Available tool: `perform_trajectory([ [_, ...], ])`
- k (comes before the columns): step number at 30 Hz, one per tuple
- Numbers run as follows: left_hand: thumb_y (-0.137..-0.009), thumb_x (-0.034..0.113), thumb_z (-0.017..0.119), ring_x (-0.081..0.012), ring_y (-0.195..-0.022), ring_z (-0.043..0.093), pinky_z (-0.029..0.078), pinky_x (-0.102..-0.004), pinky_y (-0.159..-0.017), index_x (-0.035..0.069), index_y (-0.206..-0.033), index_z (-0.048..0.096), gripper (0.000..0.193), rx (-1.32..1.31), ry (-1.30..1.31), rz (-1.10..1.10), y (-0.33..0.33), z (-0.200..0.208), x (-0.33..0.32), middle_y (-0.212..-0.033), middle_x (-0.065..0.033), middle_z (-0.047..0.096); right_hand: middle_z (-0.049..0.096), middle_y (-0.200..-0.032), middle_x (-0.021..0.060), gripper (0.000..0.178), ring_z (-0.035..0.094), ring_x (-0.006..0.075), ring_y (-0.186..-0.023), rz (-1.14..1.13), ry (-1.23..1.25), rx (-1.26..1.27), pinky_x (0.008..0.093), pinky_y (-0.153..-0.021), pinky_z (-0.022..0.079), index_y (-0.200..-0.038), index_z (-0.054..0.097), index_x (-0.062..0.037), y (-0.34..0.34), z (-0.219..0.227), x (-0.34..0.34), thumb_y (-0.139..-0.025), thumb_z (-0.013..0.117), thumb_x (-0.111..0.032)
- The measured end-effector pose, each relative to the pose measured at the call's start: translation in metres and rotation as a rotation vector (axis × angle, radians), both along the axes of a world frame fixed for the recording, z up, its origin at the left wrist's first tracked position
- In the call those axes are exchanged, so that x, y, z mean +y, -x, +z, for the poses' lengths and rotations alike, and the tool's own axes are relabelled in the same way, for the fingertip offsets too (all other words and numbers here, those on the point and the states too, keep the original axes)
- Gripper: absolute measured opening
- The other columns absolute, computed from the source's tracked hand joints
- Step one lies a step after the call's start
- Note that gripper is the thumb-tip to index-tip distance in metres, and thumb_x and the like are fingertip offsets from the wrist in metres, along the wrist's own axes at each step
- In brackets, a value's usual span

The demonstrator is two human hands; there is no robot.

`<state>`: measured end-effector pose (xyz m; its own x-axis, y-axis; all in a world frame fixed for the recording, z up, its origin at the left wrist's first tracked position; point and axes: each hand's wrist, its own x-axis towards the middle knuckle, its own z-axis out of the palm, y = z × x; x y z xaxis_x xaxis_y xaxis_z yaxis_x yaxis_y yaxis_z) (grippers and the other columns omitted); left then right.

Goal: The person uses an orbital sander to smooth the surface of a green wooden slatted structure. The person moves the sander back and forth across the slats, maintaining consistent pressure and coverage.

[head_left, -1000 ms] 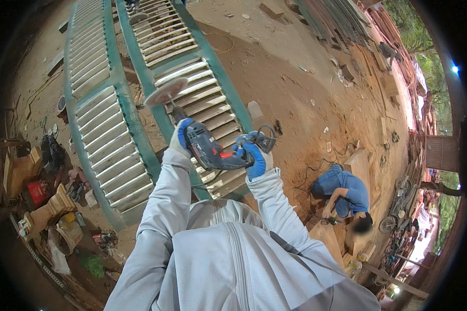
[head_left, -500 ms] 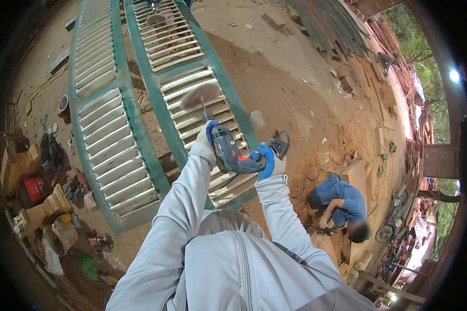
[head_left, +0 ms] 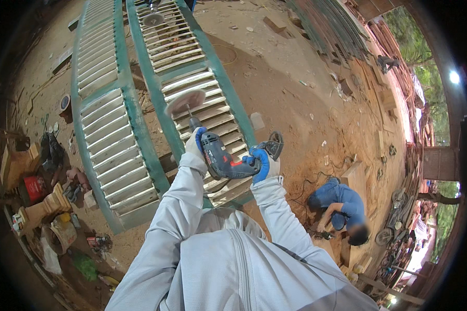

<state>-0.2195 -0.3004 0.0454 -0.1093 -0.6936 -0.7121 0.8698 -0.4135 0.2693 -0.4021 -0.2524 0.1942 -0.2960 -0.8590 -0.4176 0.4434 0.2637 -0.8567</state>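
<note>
Both my hands, in blue-and-white gloves, grip a dark power drill point(head_left: 222, 158) with a red trigger. Near its front end, my left hand point(head_left: 197, 143) is wrapped round the body. The rear handle sits in the closed fingers of my right hand point(head_left: 265, 163). A round reddish sanding disc point(head_left: 186, 102), blurred, is mounted on the drill's shaft. It is over the green left rail and pale slats of a louvred shutter point(head_left: 211, 85); whether it touches them I cannot tell. Another green-framed louvred shutter point(head_left: 114, 147) lies to the left.
At the lower right a person in blue point(head_left: 347, 205) crouches, bent over a tool and wood. At the shutter's far end another disc tool point(head_left: 153, 19) shows. A red container point(head_left: 35, 189) and carved wood point(head_left: 44, 207) lie at left. Long boards point(head_left: 327, 31) are stacked far right.
The drill and its disc have shifted left and slightly back toward me, the disc now over the shutter's left rail. Both hands keep their grip.
</note>
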Motion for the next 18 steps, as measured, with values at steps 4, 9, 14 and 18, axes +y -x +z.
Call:
perform_trajectory([
  [4,-0.088,0.039,0.065,-0.0275,-0.06,0.065,0.058,-0.0463,-0.06,0.016,-0.089,0.064,0.023,-0.085,0.039,0.024,-0.01,-0.002,0.006,-0.073,-0.0069,0.066,0.06,-0.078,0.0093,0.015,0.058,0.0203,-0.057,0.043,0.009,-0.001,0.0417,-0.065,0.058,-0.091,0.059,-0.0027,-0.004,0.006,0.005,-0.078,0.063,0.004],
  [9,-0.087,0.034,0.064,-0.0265,-0.061,0.065,0.059,-0.0439,-0.061,0.014,-0.087,0.061,0.02,-0.082,-0.02,0.028,-0.008,0.021,0.005,-0.072,-0.0073,0.066,0.061,-0.075,0.0096,0.011,0.059,0.0202,-0.056,0.027,0.002,-0.058,0.0411,-0.065,0.059,-0.087,0.059,-0.0015,0.002,0.005,0.002,-0.078,0.064,0.003],
  [14,-0.089,0.039,0.06,-0.0313,-0.063,0.065,0.058,-0.0484,-0.062,0.01,-0.09,0.062,0.029,0.003,-0.032,-0.076,0.014,0.012,-0.016,-0.073,-0.0105,0.066,0.06,-0.074,0.0102,0.011,0.059,0.0204,-0.056,0.017,-0.012,0.015,0.041,-0.065,0.059,-0.085,0.059,-0.0008,0.022,-0.012,-0.022,-0.077,0.065,0.001],
  [18,-0.089,0.043,0.059,-0.0359,-0.063,0.065,0.057,-0.0562,-0.064,0.008,-0.091,0.063,0.035,0.045,-0.04,-0.114,0.033,0.011,-0.032,-0.075,-0.0134,0.065,0.06,-0.074,0.0105,0.012,0.059,0.021,-0.058,0.029,0.024,0.002,0.0408,-0.064,0.058,-0.086,0.058,-0.0009,0.042,-0.025,-0.037,-0.077,0.065,0.002],
])
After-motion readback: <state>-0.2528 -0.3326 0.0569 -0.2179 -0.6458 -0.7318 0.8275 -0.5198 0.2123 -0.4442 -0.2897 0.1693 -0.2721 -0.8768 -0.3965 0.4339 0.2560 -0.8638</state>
